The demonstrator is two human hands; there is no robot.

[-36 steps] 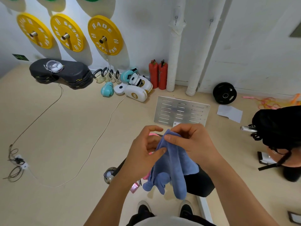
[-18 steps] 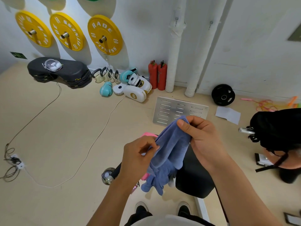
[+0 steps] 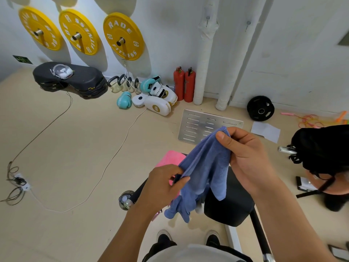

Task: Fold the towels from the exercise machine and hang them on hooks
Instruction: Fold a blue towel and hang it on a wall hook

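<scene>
Right hand (image 3: 249, 157) pinches the soft blue terry towel (image 3: 205, 167) at its top corner; left hand (image 3: 162, 188) grips an edge lower down. It hangs above the black padded bench (image 3: 232, 205), hiding most of a pink towel (image 3: 171, 157).

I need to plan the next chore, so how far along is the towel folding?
Nothing looks finished. In hand: the blue towel, pinched by the left hand and right hand, hangs bunched and unfolded. Left: folding it, the pink towel behind it, and hanging; no hooks in view.
</scene>
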